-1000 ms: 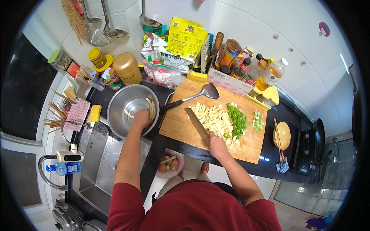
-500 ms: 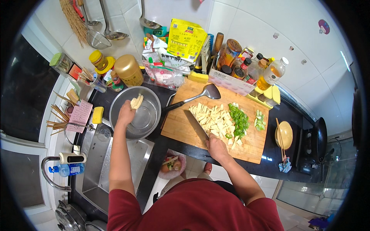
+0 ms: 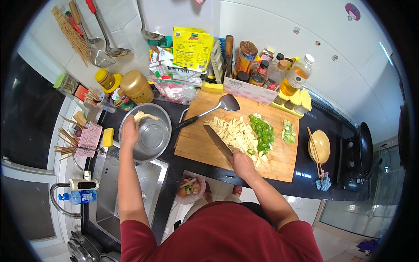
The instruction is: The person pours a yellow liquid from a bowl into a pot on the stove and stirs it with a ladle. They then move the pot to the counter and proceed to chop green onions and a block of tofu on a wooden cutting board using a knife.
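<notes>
My left hand (image 3: 129, 132) is closed around a bunch of pale yellow strips (image 3: 144, 116), which look like tofu skin, over the left side of a steel bowl (image 3: 153, 136). In my right hand (image 3: 242, 163) is a cleaver (image 3: 218, 143), its blade lying along the left edge of a pile of cut pale yellow pieces (image 3: 233, 133). That pile rests on a wooden cutting board (image 3: 192, 150). Beside it are chopped green peppers (image 3: 262, 133) and, farther right, a small heap of light green slices (image 3: 288, 132). A spatula (image 3: 228, 103) lies across the board's far left part.
The sink (image 3: 150, 179) is left of my body, with a tap (image 3: 54, 196) beside it. Bottles in a box (image 3: 253, 92) and food packets (image 3: 192, 48) line the wall. A yellow bowl with chopsticks (image 3: 321, 148) and a black wok (image 3: 363, 148) stand right. A waste bin (image 3: 188, 198) sits below the counter.
My left hand has shifted left within the bowl, and the strips now point to the right instead of upward. The cleaver stays beside the pile. The whole view has shifted slightly.
</notes>
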The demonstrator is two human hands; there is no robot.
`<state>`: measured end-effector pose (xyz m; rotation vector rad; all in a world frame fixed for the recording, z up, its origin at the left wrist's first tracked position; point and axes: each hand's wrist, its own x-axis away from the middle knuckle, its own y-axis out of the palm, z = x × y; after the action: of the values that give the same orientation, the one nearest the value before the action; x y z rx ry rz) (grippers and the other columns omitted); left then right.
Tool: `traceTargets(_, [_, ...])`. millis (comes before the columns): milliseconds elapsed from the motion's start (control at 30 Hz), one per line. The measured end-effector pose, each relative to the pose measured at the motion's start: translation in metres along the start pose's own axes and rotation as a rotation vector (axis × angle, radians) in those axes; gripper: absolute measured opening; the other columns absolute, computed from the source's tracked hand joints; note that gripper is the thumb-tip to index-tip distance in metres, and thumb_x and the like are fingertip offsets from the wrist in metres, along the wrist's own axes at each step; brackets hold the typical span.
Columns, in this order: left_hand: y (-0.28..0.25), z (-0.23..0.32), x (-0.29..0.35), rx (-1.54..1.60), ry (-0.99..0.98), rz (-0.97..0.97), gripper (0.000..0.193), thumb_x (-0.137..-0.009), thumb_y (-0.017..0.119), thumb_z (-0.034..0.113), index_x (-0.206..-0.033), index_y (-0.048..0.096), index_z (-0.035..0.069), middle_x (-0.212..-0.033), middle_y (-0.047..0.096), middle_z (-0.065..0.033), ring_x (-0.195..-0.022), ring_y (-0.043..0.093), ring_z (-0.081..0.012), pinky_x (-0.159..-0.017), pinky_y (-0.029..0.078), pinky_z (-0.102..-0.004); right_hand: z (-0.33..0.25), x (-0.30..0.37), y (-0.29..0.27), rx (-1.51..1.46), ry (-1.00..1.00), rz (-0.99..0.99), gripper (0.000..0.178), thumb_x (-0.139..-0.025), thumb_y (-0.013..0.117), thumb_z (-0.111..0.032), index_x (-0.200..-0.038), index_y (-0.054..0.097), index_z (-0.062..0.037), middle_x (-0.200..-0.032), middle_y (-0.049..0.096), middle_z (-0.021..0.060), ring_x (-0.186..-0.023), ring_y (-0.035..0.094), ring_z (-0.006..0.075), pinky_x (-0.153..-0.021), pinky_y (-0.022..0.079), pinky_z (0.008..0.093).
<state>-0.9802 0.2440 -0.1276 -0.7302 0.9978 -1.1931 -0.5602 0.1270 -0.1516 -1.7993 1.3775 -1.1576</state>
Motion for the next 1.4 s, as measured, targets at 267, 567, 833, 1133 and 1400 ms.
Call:
traceTargets(267, [-0.009, 0.139, 0.011, 0.239, 0.190, 0.104, 0.016, -0.089, 0.053, 0.004, -0.104, 0.054, -0.001, -0.101, 0.057, -0.0240, -0.097, 0.055, -0.0437, -0.082, 0.045, -0.0498, 0.013, -0.001, -0.014, -0.006, 0.073, -0.046, 0.026, -0.094, 0.053, -0.018, -0.110, 0.056, 0.0020, -0.088, 0.067, 0.0283, -0.087, 0.067, 0.0438, -0.078, 0.053, 0.0508])
traceTargets(567, [0.142, 0.160, 0.102, 0.032, 0.360, -0.134, 0.032, -0.081, 0.054, 0.001, -0.113, 0.054, 0.002, -0.096, 0.055, -0.0161, -0.094, 0.057, -0.0363, -0.081, 0.043, -0.0457, 0.025, 0.011, -0.024, -0.024, 0.043, -0.048, 0.025, -0.093, 0.057, -0.019, -0.103, 0.054, 0.0043, -0.082, 0.066, 0.0304, -0.081, 0.066, 0.0447, -0.073, 0.052, 0.0514])
traceTargets(833, [0.145, 0.128, 0.125, -0.159, 0.288, -0.291, 0.015, -0.083, 0.053, 0.003, -0.097, 0.053, 0.005, -0.094, 0.055, -0.0145, -0.093, 0.058, -0.0322, -0.081, 0.043, -0.0427, 0.019, 0.026, -0.036, -0.017, -0.011, 0.007, 0.022, -0.092, 0.058, -0.018, -0.099, 0.053, 0.0033, -0.075, 0.065, 0.0289, -0.074, 0.066, 0.0456, -0.067, 0.053, 0.0521])
traceTargets(1133, [0.151, 0.130, 0.125, -0.131, 0.308, -0.233, 0.011, -0.083, 0.052, 0.005, -0.094, 0.054, 0.005, -0.090, 0.055, -0.0138, -0.090, 0.059, -0.0307, -0.080, 0.043, -0.0417, -0.006, -0.005, -0.007, 0.140, -0.159, -0.112, 0.015, -0.086, 0.050, 0.000, -0.100, 0.054, 0.0034, -0.087, 0.068, 0.0279, -0.084, 0.068, 0.0415, -0.073, 0.055, 0.0481])
traceTargets(1400, [0.163, 0.132, 0.121, -0.121, 0.340, -0.147, 0.009, -0.085, 0.051, 0.006, -0.093, 0.054, 0.005, -0.089, 0.055, -0.0139, -0.087, 0.058, -0.0309, -0.080, 0.044, -0.0415, -0.009, -0.022, 0.011, 0.011, -0.082, 0.038, 0.019, -0.092, 0.053, -0.014, -0.101, 0.053, 0.0038, -0.080, 0.067, 0.0278, -0.077, 0.067, 0.0434, -0.070, 0.054, 0.0494])
